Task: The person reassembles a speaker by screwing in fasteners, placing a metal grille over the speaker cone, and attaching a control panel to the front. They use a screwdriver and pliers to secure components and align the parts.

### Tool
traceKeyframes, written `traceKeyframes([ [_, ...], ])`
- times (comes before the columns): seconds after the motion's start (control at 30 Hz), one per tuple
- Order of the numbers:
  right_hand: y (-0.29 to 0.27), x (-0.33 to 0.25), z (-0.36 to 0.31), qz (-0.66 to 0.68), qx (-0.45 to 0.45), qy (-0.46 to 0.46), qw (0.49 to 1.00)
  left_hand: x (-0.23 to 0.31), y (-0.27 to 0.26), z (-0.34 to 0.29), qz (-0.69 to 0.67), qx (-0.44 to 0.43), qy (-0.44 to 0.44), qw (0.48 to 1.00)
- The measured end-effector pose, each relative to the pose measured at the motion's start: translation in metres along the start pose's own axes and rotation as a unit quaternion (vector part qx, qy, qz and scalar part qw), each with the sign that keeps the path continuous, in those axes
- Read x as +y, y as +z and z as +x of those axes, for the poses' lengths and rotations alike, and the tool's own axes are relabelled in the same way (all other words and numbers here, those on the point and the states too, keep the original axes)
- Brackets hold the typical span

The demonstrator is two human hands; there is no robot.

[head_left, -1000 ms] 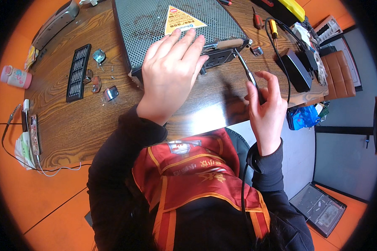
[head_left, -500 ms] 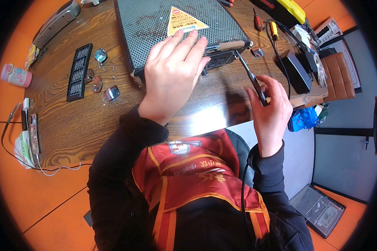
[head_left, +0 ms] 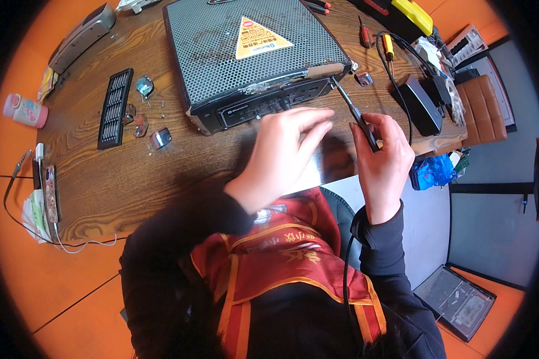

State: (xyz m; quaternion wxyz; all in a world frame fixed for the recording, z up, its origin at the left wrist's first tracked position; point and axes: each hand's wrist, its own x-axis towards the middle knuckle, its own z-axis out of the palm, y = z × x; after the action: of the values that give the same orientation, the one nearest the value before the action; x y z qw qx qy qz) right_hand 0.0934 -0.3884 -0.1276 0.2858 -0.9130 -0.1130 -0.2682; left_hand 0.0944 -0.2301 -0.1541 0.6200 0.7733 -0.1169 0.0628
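Note:
A boxy black speaker point(head_left: 221, 75) lies on the wooden table with its perforated metal grille upward and a yellow triangular sticker on it. Its near side carries a black control panel point(head_left: 269, 103) with knobs and sockets. In my right hand point(head_left: 384, 158) is a slim screwdriver point(head_left: 356, 113), its tip at the panel's right end; whether it sits in a screw I cannot tell. My left hand point(head_left: 281, 149) hovers just in front of the panel, fingers stretched toward the screwdriver and thumb apart, with nothing visible in it.
Left of the speaker lie a bit set point(head_left: 115, 107) in a black tray and several small metal corner pieces point(head_left: 161, 138). To the right are a red screwdriver point(head_left: 365, 35), a yellow-handled screwdriver point(head_left: 388, 46), cables and a black box point(head_left: 419, 105). A pink bottle point(head_left: 25, 111) stands far left.
My left hand has come off the speaker's top and down in front of the panel, uncovering the knobs. The right hand keeps the screwdriver at nearly the same spot.

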Motion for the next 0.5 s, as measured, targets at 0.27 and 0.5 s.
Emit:
traceKeyframes([
  [0.27,0.001,0.003,-0.001,0.011,-0.005,-0.008,1.000,-0.004,0.040,0.039,-0.601,0.008,-0.208,0.771],
  [0.5,-0.005,0.001,-0.022,-0.014,0.024,-0.057,0.998,-0.004,0.039,0.041,-0.568,0.028,-0.210,0.795],
])
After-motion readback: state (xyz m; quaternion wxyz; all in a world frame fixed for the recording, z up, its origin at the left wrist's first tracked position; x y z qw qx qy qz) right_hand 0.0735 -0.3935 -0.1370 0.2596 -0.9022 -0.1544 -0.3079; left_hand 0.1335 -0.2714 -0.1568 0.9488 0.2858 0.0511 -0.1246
